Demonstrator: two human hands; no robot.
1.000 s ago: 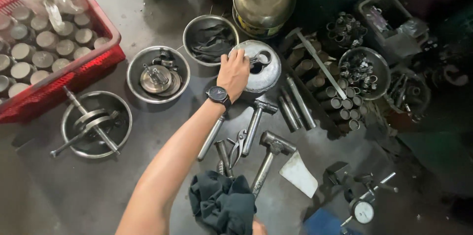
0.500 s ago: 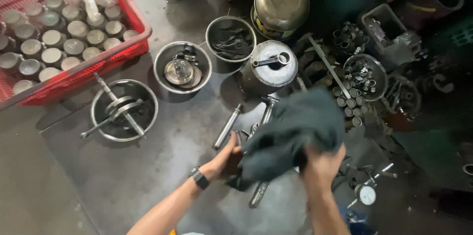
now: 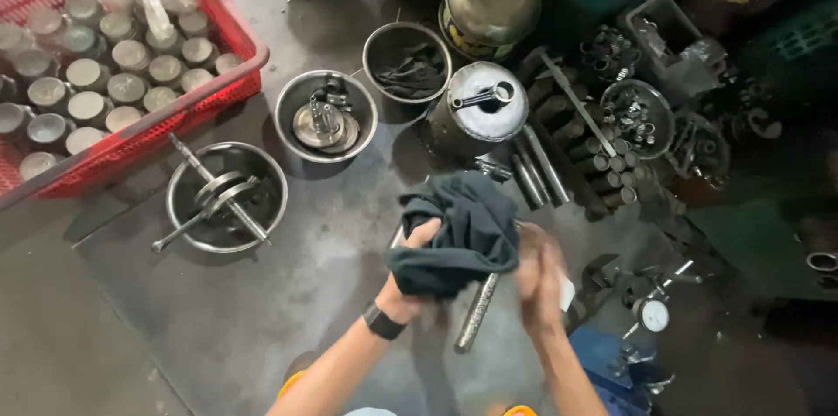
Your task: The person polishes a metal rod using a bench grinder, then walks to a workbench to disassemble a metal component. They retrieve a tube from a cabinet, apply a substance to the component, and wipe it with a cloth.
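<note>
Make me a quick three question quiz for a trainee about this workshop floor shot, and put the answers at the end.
1. True or false: the left hand grips the dark rag.
2. What holds the round metal cylinders at upper left: A a red crate, B a cardboard box, C a wooden drawer?
3. What is worn on the left wrist?

Key: 1 true. 2 A. 3 a black wristwatch. The right hand is blurred beside the rag.

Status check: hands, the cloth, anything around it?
Left hand gripping the dark grey crumpled cloth. Right hand blurred, against the cloth's edge. Metal hammer handle lies on the floor just beneath; round steel bowl with shafts off to one side.
</note>
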